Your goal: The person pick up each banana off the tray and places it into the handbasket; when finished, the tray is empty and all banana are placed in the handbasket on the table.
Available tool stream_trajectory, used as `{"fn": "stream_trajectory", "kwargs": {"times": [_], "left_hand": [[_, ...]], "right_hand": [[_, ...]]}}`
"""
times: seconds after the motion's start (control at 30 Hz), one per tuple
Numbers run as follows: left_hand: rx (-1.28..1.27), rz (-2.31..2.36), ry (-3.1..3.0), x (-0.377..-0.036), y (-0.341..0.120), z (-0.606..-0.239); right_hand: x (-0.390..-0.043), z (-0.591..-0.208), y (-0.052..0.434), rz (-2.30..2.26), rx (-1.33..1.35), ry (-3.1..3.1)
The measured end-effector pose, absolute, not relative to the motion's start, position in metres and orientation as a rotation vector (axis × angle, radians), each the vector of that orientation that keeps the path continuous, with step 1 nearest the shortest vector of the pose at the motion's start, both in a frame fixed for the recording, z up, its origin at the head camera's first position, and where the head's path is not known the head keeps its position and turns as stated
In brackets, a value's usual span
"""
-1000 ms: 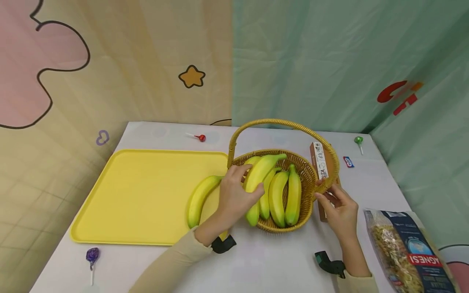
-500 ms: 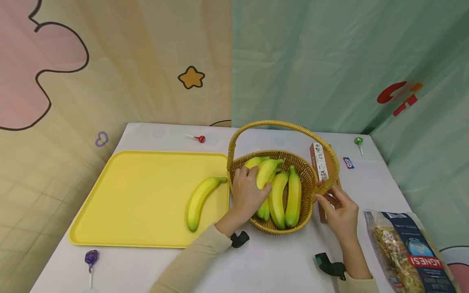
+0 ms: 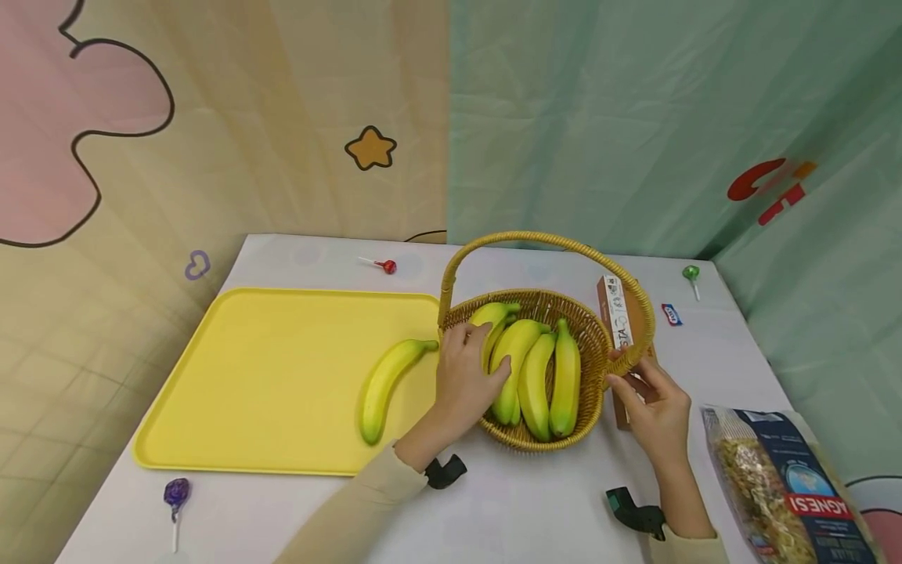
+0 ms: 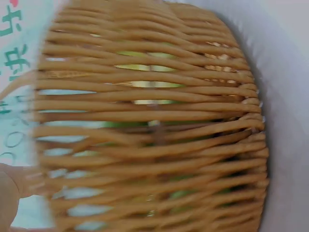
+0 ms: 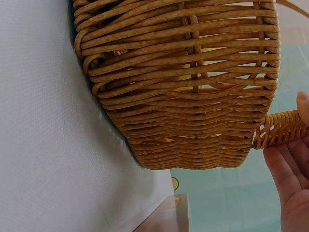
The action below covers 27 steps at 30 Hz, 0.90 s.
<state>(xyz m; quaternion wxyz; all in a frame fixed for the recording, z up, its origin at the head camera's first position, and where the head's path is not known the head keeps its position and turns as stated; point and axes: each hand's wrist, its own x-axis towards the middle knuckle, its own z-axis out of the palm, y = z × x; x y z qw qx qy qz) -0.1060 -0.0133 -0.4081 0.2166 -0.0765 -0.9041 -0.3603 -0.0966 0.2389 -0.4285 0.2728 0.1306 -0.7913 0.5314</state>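
A wicker basket (image 3: 541,446) with an arched handle (image 3: 521,236) stands on the table, holding several yellow-green bananas (image 3: 566,384). Over its left rim, my left hand (image 3: 461,380) hovers with thumb and fingers spread apart, close beside a banana (image 3: 517,345) lying in the basket; the fingertips are partly hidden. My right hand (image 3: 655,399) pinches the handle's right base between thumb and fingers. In the right wrist view, that hand (image 5: 292,181) grips the handle base (image 5: 282,128). The left wrist view is mostly filled by the blurred basket wall (image 4: 149,113).
Left of the basket lies a yellow tray (image 3: 268,376) with one banana (image 3: 384,392) on it. A brown pasta box (image 3: 616,313) is behind my right hand, and a pasta bag (image 3: 789,486) lies at right. Lollipops (image 3: 176,493) and a small wrapped candy (image 3: 671,314) are scattered around.
My left hand lowered a banana into the basket among the others, let go of it and drew back slightly left. My right hand has stayed on the handle.
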Motion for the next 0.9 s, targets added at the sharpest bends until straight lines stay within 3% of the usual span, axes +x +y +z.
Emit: {"fn": "stream_trajectory", "kwargs": {"times": [0.17,0.5,0.9], "left_hand": [[-0.137,-1.134,-2.446,-0.089,-0.05,-0.396],[0.267,-1.174,-2.39,-0.078,-0.145,-0.4],[0.317,-1.219,-2.565,-0.076,-0.156,-0.434]], "right_hand": [[-0.097,-0.43,0.238,1.436,0.349,-2.129],[-0.097,-0.429,0.238,1.424,0.347,-2.131],[-0.097,-0.428,0.239,1.433,0.32,-2.144]]}}
